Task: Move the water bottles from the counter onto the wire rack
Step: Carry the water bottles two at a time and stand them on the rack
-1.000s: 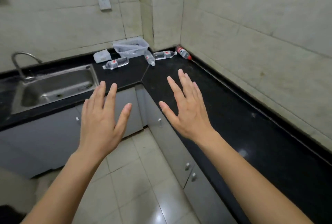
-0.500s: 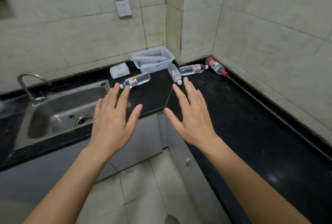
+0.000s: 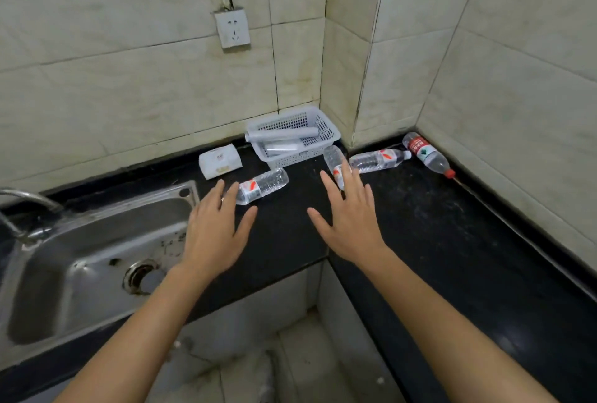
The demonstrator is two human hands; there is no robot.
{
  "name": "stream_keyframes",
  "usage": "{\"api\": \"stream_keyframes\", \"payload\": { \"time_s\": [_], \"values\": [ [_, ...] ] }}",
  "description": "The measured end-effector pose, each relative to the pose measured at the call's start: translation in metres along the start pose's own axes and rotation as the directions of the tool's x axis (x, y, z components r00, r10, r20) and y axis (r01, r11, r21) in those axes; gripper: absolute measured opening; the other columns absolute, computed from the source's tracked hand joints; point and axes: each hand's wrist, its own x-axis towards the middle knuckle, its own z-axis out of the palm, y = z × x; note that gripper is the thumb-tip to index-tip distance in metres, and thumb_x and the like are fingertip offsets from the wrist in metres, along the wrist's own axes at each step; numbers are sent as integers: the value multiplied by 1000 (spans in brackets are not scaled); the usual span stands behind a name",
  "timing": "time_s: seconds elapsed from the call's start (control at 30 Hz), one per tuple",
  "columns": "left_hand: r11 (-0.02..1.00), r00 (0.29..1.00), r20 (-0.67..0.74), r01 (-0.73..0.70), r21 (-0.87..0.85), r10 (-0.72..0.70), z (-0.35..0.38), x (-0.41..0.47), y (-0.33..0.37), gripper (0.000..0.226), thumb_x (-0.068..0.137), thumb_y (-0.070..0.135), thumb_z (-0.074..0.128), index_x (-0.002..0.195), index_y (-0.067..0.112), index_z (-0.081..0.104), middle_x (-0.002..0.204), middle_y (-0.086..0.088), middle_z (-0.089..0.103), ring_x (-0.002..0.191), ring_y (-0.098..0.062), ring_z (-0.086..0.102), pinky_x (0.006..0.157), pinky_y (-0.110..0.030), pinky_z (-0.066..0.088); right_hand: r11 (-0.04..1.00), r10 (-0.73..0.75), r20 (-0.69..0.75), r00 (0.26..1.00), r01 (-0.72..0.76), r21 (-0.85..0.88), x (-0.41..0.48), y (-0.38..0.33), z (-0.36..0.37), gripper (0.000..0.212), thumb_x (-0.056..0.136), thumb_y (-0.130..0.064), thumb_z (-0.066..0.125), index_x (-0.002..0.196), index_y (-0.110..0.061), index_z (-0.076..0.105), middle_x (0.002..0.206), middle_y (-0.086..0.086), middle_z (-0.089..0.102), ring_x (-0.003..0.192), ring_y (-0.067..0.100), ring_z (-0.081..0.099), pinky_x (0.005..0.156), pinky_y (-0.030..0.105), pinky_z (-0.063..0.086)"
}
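Several clear water bottles lie on their sides on the black counter (image 3: 436, 241). One bottle (image 3: 263, 185) lies just beyond the fingertips of my left hand (image 3: 214, 234). A second bottle (image 3: 333, 163) is partly hidden behind the fingers of my right hand (image 3: 350, 225). A third bottle (image 3: 378, 160) lies in the corner, and a red-labelled bottle (image 3: 428, 154) rests against the right wall. Both hands hover flat over the counter with fingers spread, holding nothing. No wire rack shows in the view.
A white plastic basket (image 3: 326, 131) with a rolled item inside stands in the back corner. A white tissue pack (image 3: 219, 162) lies left of it. A steel sink (image 3: 93, 260) with a tap (image 3: 29, 201) fills the left. Tiled walls close the corner.
The view has moved closer to the corner. Both hands have reached forward over the counter and now sit just short of the nearest two bottles, still spread and empty.
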Motion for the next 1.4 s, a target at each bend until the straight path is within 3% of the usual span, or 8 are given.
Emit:
{"api": "stream_keyframes", "payload": {
  "time_s": [0.37, 0.57, 0.77, 1.07, 1.17, 1.27, 1.33, 1.4],
  "values": [
    [999, 940, 339, -44, 19, 35, 128, 188, -93, 68, 100, 50, 48, 154, 12, 36, 159, -21, 36, 146, -37, 36, 114, -56, 37, 931, 364, 285, 887, -335, -147, 111, 49, 104, 78, 100, -58, 42, 162, -26, 7, 169, 16, -1, 156, 37, 4, 124, 55, 11],
    [994, 864, 492, 99, 42, -106, 182, 221, -110, 84, 95, 51, 59, 158, 12, 21, 164, -21, 24, 150, -38, 26, 116, -59, 31, 873, 486, 357, 797, -460, -162, 128, 93, 139, 82, 99, -59, 44, 162, -21, 8, 169, 17, 0, 156, 37, 3, 125, 52, 13],
    [958, 815, 514, 284, 44, -266, 225, 214, -128, 100, 91, 51, 66, 161, 13, 6, 166, -23, 15, 149, -45, 24, 115, -60, 32, 687, 667, 346, 660, -724, 56, 148, 135, 186, 96, 96, -46, 61, 162, -11, 1, 168, 23, 3, 155, 41, 6, 122, 53, 15],
    [938, 859, 423, 343, -58, -288, 249, 216, -136, 76, 90, 44, 70, 149, 18, 29, 132, -26, 53, 120, -47, 48, 99, -56, 43, 638, 656, 293, 696, -718, 278, 151, 148, 224, 79, 100, -9, 55, 162, -29, 10, 141, 18, 45, 122, 36, 53, 99, 41, 43],
    [942, 859, 435, 330, -68, -270, 248, 205, -128, 77, 89, 32, 74, 149, 15, 28, 130, -29, 51, 117, -50, 48, 95, -58, 43, 614, 617, 363, 698, -716, 333, 133, 137, 219, 80, 99, -3, 53, 161, -32, 11, 141, 16, 51, 120, 32, 57, 95, 36, 44],
    [924, 837, 469, 368, -101, -282, 246, 196, -119, 78, 91, 28, 72, 151, 14, 24, 135, -29, 46, 121, -50, 47, 98, -59, 43, 625, 582, 440, 684, -722, 296, 106, 124, 216, 71, 96, -2, 49, 156, -30, 23, 115, 8, 62, 103, 29, 63, 84, 35, 47],
    [907, 819, 496, 401, -131, -290, 244, 190, -113, 80, 91, 30, 72, 152, 17, 21, 138, -27, 43, 123, -46, 49, 98, -59, 45, 629, 560, 493, 666, -729, 271, 93, 116, 219, 68, 92, -6, 57, 153, -19, 29, 116, 4, 53, 103, 23, 59, 91, 42, 51],
    [884, 805, 519, 431, -180, -287, 243, 183, -110, 80, 92, 30, 71, 151, 20, 20, 140, -25, 42, 122, -44, 51, 98, -57, 47, 554, 582, 518, 627, -772, 311, 97, 110, 221, 90, 88, -20, 71, 159, -17, 15, 137, 8, 45, 116, 24, 56, 104, 47, 48]
  ]
}}
